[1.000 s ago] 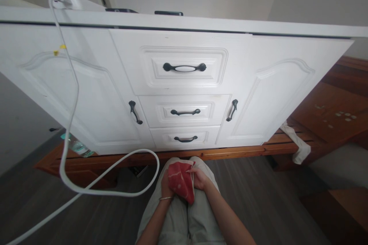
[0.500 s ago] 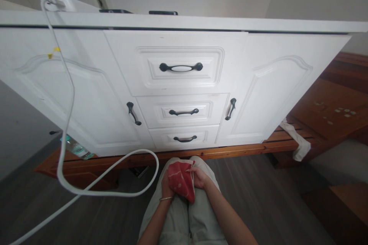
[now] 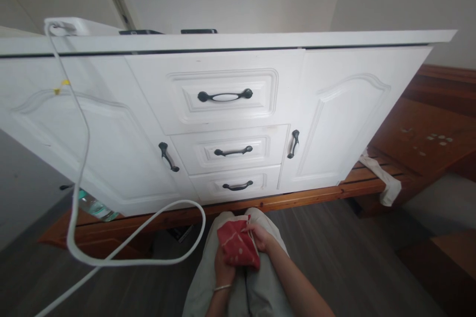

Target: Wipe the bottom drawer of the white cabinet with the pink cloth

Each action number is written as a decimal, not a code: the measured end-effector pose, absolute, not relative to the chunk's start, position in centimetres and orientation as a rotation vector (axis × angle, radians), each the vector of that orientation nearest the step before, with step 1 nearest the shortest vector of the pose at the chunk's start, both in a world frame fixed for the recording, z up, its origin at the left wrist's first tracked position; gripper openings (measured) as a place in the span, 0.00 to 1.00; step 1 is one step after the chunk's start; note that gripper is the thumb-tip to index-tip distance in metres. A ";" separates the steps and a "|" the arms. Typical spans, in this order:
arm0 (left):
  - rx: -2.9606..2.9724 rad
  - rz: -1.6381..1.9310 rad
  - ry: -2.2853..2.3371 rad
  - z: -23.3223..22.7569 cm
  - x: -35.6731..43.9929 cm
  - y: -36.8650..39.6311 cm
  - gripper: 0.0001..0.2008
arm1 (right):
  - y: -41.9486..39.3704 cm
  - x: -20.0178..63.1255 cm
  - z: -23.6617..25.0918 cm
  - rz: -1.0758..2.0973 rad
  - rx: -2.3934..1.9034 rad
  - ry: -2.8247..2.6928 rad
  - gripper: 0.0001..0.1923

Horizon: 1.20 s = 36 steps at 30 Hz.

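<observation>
Slantwise bodyward, the red cloth [image 3: 238,243]

Reaching forward over the thighs [image 3: 203,280], angling the bare left forearm [image 3: 216,304] and the bare right forearm [image 3: 295,280] inward toward each other. Holding the left hand [image 3: 224,266] nearer the torso, partly hidden, with a thin, pale, rounded bangle [image 3: 222,287] circling the wrist [image 3: 224,280]. Turning the right hand [image 3: 261,237] inward, slightly farther forward, curling the fingers [image 3: 250,228] and pinching lightly with the tips.
</observation>
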<state>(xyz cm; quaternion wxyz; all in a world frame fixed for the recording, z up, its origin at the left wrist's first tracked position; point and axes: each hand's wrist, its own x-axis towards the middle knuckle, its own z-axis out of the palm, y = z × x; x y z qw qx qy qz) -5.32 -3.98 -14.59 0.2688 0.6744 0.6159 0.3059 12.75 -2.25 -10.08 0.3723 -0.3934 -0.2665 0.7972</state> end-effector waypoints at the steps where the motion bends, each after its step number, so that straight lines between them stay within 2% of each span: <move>1: 1.782 0.838 1.655 -14.8 -5.1 -4.7 0.15 | -2.3 12.8 -10.3 2.049 -0.997 -0.676 0.07; 7: 1.727 0.780 1.662 -14.9 -4.9 -5.5 0.15 | -2.3 12.8 -10.6 2.036 -0.966 -0.635 0.06; 12: 1.751 0.783 1.650 -15.2 -5.1 -5.0 0.10 | -2.2 12.7 -10.4 2.031 -0.948 -0.552 0.05; 21: 1.719 0.826 1.694 -14.8 -5.0 -5.3 0.10 | -2.1 12.8 -10.4 2.075 -1.053 -0.598 0.09; 29: 1.701 0.878 1.684 -12.9 -4.7 -5.5 0.06 | -2.0 12.8 -10.7 2.098 -0.948 -0.471 0.10; 36: 1.691 0.873 1.664 -12.6 -4.6 -5.5 0.08 | -2.1 12.9 -10.3 2.101 -1.009 -0.481 0.11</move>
